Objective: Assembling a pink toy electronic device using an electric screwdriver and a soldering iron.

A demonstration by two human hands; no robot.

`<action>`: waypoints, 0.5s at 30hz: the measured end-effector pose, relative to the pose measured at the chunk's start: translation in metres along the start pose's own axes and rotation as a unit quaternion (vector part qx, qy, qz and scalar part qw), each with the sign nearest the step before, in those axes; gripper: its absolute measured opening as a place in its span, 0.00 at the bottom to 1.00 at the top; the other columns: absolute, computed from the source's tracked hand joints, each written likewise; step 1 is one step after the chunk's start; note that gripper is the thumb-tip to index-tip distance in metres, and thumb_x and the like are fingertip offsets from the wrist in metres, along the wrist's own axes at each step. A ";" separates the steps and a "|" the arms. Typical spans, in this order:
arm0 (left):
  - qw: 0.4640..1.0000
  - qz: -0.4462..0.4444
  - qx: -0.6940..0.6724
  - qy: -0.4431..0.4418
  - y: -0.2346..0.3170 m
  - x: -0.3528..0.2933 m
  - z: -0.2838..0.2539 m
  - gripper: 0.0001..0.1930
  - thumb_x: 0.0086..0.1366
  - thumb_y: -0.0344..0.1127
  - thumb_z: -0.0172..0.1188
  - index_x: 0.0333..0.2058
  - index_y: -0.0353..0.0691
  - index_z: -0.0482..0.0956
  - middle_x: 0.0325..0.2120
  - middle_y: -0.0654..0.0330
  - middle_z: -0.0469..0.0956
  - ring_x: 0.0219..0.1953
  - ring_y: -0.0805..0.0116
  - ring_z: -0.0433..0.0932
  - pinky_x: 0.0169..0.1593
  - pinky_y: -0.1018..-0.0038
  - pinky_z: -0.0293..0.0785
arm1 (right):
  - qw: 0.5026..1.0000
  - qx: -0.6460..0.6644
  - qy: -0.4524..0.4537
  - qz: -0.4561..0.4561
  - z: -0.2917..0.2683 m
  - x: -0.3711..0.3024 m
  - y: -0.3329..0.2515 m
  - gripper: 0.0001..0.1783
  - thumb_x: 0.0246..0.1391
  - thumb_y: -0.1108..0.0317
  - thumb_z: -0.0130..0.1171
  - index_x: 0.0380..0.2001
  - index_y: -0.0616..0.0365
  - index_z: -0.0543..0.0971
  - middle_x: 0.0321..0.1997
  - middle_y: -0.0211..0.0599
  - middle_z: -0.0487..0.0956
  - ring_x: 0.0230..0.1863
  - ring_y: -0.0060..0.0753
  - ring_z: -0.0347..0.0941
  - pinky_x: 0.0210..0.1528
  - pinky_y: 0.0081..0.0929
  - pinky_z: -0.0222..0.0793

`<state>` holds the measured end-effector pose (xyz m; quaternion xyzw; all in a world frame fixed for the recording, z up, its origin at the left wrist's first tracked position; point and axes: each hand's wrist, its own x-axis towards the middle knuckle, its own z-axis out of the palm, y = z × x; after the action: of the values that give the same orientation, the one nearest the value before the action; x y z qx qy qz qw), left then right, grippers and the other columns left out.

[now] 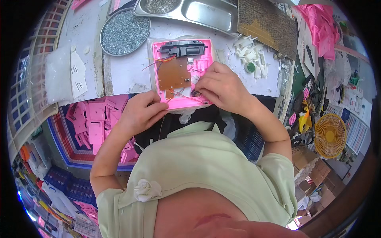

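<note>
The pink plastic housing (183,73) lies flat on the white worktop (127,73), its brown circuit board (174,73) facing up. Her right hand (222,88) pinches something small at the housing's lower right corner (too tiny to make out). Her left hand (141,111), fingers curled, steadies the near edge. A round tray of screws (124,32) sits behind.

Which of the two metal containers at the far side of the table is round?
The round metal dish full of small screws, on the left. The other, a steel tray, is rectangular with compartments.
</note>
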<state>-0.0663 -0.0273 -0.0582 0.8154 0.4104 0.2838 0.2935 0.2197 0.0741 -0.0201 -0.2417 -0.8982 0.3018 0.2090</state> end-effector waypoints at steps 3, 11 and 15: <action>1.000 -0.004 0.002 0.004 0.000 -0.001 0.001 0.14 0.50 0.29 0.75 0.36 0.43 0.84 0.29 0.60 0.76 0.30 0.59 0.78 0.32 0.66 0.75 | 0.999 -0.024 -0.027 -0.001 -0.001 0.001 -0.003 0.14 0.43 0.74 0.71 0.35 0.54 0.82 0.36 0.34 0.81 0.41 0.43 0.74 0.42 0.36 0.73; 1.000 0.007 -0.005 0.008 0.000 0.001 0.000 0.11 0.55 0.32 0.72 0.37 0.42 0.82 0.29 0.60 0.74 0.30 0.59 0.77 0.31 0.65 0.74 | 0.997 -0.066 -0.028 -0.026 0.008 -0.004 -0.005 0.16 0.40 0.70 0.74 0.35 0.53 0.82 0.41 0.31 0.81 0.43 0.42 0.75 0.43 0.38 0.73; 1.000 0.015 -0.013 0.007 -0.003 0.002 0.002 0.12 0.54 0.31 0.73 0.37 0.42 0.82 0.29 0.59 0.75 0.29 0.59 0.77 0.31 0.64 0.73 | 0.997 -0.031 0.027 -0.059 0.017 -0.018 0.010 0.17 0.41 0.67 0.75 0.37 0.52 0.82 0.44 0.31 0.81 0.44 0.41 0.76 0.45 0.38 0.72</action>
<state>-0.0656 -0.0245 -0.0608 0.8155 0.3968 0.2990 0.2968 0.2285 0.0637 -0.0430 -0.2026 -0.9140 0.2538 0.2432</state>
